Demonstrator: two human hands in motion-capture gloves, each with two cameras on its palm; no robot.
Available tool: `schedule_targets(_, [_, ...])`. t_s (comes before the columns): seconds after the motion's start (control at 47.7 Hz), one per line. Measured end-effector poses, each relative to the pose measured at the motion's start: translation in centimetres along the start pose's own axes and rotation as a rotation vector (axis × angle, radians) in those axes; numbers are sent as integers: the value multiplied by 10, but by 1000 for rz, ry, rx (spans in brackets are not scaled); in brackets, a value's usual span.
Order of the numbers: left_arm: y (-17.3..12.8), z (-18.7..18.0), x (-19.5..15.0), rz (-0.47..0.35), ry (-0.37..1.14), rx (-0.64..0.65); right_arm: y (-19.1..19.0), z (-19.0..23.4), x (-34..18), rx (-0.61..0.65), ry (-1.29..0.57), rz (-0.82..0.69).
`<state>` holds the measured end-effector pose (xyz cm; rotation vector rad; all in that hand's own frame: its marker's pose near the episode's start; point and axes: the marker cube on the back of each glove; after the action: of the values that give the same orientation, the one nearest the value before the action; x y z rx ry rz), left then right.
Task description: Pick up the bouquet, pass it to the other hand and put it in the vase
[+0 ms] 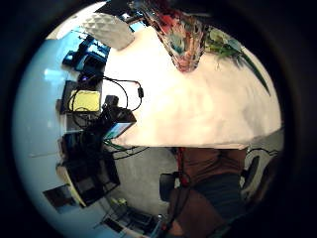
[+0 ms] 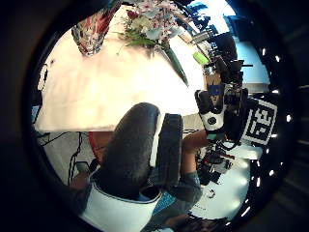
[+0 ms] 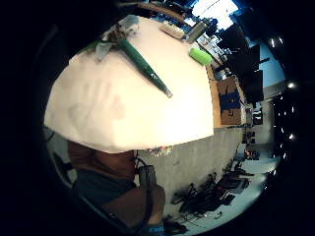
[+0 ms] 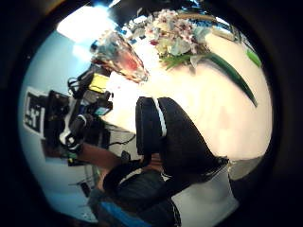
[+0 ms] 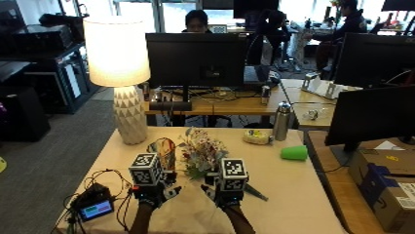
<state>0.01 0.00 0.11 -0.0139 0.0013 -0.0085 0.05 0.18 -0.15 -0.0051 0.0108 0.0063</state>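
On table point(image 5: 292, 185) w/ cream cloth, bouquet point(image 5: 202, 152) is lying beside glass vase point(image 5: 163, 148); I'm holding left hand point(image 5: 154, 191) & right hand point(image 5: 223, 192) above, fingers relaxed, gripping nothing.

vase point(image 5: 163, 148) left of bouquet point(image 5: 202, 152), on table point(image 5: 292, 190)
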Motion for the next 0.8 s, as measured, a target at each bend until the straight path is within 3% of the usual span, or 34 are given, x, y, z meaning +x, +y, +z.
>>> schedule_targets(0.797, [1, 0, 4, -13, 15, -29, 5, -4, -7, 10, -8, -16])
